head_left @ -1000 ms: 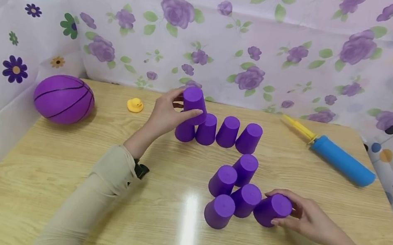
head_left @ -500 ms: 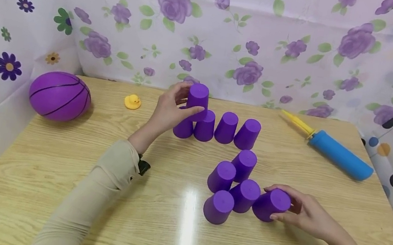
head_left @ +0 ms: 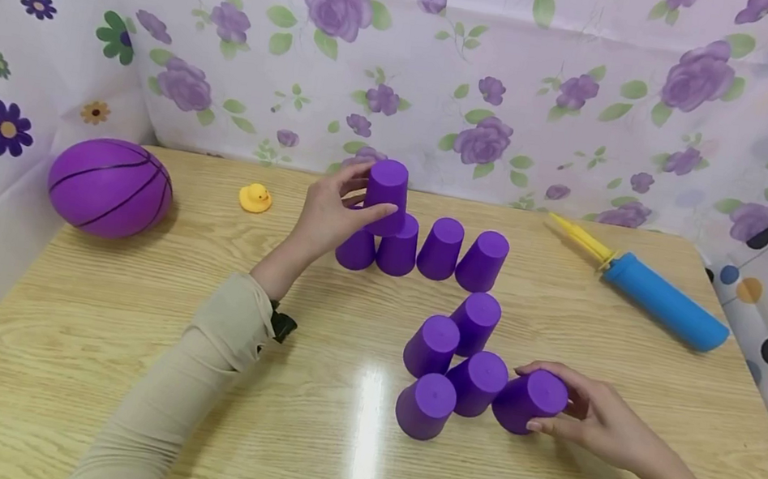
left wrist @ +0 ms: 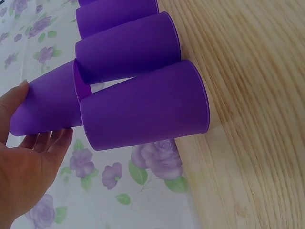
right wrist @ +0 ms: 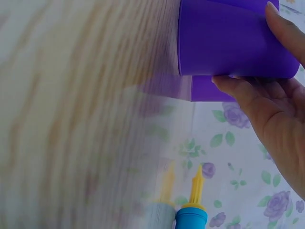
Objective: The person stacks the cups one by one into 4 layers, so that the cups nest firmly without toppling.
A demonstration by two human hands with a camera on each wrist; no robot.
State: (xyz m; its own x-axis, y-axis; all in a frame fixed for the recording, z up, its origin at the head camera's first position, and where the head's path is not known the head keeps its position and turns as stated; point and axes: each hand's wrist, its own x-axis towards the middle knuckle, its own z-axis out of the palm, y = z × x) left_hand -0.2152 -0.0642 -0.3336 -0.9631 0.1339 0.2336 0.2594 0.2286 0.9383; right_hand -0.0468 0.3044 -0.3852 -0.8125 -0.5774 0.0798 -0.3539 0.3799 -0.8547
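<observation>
My left hand [head_left: 331, 216] holds an upside-down purple cup [head_left: 387, 195] by its sides, thumb in front and fingers behind. That cup stands upright over the two leftmost cups of the back row. In the left wrist view the held cup [left wrist: 50, 102] has its rim at the bases of the end cup [left wrist: 145, 107] and its neighbour [left wrist: 128, 50]. My right hand [head_left: 604, 424] grips another upside-down purple cup [head_left: 526, 403] between thumb and fingers. It rests on the table at the right of the front group, beside a neighbouring cup [head_left: 477, 383].
Several more inverted cups stand in the back row and the front group, including a front-left cup [head_left: 425, 406]. A purple ball [head_left: 109, 189] and yellow toy duck [head_left: 255, 198] lie left on the wooden table [head_left: 299, 424]. A blue hand pump [head_left: 666, 302] lies right. Flowered cloth [head_left: 410, 55] hangs behind.
The left hand's cup has gone from leaning over the leftmost back cup to upright, a little further right over the first two. The right hand keeps its grip, and the head view has shifted slightly.
</observation>
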